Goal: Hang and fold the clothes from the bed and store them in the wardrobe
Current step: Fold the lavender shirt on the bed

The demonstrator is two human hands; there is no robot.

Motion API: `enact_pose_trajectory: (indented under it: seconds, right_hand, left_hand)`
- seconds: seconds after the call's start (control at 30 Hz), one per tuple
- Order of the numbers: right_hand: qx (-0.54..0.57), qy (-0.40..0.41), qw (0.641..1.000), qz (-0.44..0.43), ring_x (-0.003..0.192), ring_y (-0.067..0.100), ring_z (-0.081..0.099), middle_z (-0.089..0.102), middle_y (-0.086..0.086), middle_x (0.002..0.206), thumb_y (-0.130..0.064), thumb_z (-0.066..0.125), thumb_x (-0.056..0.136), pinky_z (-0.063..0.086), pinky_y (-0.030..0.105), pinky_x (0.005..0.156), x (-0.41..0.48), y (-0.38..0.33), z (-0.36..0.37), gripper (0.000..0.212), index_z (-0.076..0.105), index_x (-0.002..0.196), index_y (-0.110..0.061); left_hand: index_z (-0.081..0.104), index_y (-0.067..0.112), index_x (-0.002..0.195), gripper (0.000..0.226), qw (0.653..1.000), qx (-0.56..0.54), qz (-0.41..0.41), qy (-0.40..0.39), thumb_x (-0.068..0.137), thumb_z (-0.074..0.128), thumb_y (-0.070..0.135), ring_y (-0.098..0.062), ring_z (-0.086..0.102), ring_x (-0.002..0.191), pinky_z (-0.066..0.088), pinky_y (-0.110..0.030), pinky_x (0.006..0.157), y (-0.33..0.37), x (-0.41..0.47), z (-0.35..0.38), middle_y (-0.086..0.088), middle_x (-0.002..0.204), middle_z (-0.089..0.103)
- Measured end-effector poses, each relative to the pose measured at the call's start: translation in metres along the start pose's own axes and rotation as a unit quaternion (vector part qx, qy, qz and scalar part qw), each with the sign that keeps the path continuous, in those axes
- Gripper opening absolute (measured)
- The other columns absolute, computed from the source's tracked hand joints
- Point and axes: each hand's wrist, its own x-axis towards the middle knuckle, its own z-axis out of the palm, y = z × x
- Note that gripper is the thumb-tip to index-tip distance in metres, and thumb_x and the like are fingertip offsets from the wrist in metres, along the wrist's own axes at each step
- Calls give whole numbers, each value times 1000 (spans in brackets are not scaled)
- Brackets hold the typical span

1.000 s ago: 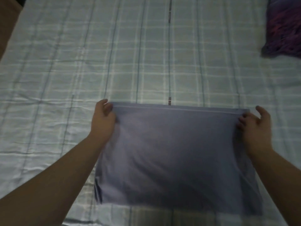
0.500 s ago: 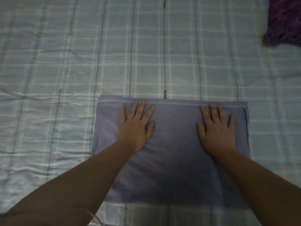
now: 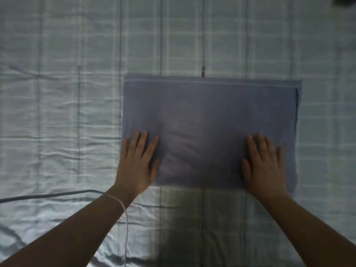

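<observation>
Wrinkled plaid bed (image 3: 57,93) (dim light). Left grip (image 3: 136,164), right grip (image 3: 265,164) flat, fingers straight, pressing folded blue garment (image 3: 208,112) near edge.

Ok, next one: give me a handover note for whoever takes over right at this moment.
Left hand: open, flat on the near left of the garment.
Right hand: open, flat on its near right.
The garment: blue, folded into a rectangle, lying on the bed.
Done: garment folded flat.
Left: perhaps one more fold, then store it in the wardrobe, which is out of view.
</observation>
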Motion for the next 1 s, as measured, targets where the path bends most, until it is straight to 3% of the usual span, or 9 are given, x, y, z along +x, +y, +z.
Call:
enact_pose_trajectory:
  seconds: [0.17, 0.4, 0.53, 0.63, 0.7, 0.87, 1.0]
  right_hand:
    - [-26, -41, 999, 11, 145, 35, 26, 28, 15, 159, -40, 32, 95, 12, 61, 117, -24, 32, 22, 64, 28, 154, -16]
    - [-8, -12, 1000, 13, 144, 33, 30, 32, 12, 157, -39, 37, 92, 12, 56, 119, -22, 34, 28, 64, 33, 152, -17]
    - [119, 28, 992, 4, 134, 35, 42, 46, 16, 146, -32, 45, 88, 26, 51, 114, -19, 44, 6, 58, 48, 142, -10]
    - [191, 79, 977, 46, 117, 37, 53, 56, 19, 131, -20, 52, 82, 40, 44, 104, -21, 58, -13, 46, 59, 124, -3]
    - [219, 88, 966, 102, 111, 38, 55, 60, 19, 124, -16, 53, 78, 43, 45, 99, -27, 65, -20, 43, 60, 119, -3]
    - [271, 35, 929, 249, 92, 36, 56, 61, 14, 99, -23, 54, 74, 48, 42, 79, -42, 83, -23, 35, 60, 106, -10]
    - [314, -34, 901, 297, 83, 31, 62, 62, 7, 91, -37, 60, 75, 54, 41, 69, -47, 85, -17, 31, 59, 99, -17]
  left_hand:
    - [36, 16, 152, 60, 1000, 11, -4, -18, 97, 41, 39, -41, 26, 145, 21, -61, 115, -7, -15, 28, -18, 157, 32]
    - [36, 15, 152, 61, 1000, 10, -11, -9, 96, 38, 40, -39, 25, 146, 21, -59, 116, -7, -16, 29, -18, 156, 33]
    - [45, 11, 145, 59, 999, -8, -33, 1, 94, 42, 39, -36, 35, 142, 24, -56, 116, 0, -12, 7, -16, 150, 44]
    - [54, 3, 134, 52, 999, -41, 4, 22, 92, 44, 33, -40, 48, 128, 33, -52, 111, 16, 10, -11, -18, 135, 55]
    - [55, 0, 129, 49, 995, -90, 27, 19, 92, 44, 31, -41, 56, 115, 43, -47, 102, 39, 32, -22, -20, 123, 60]
    - [55, 18, 119, 36, 980, -186, 40, -48, 93, 40, 37, -30, 65, 80, 54, -37, 70, 156, 97, -52, -7, 93, 67]
    - [53, 19, 97, 14, 974, -189, 44, -118, 96, 48, 32, -32, 61, 85, 46, -36, 70, 246, 160, -50, -8, 93, 63]
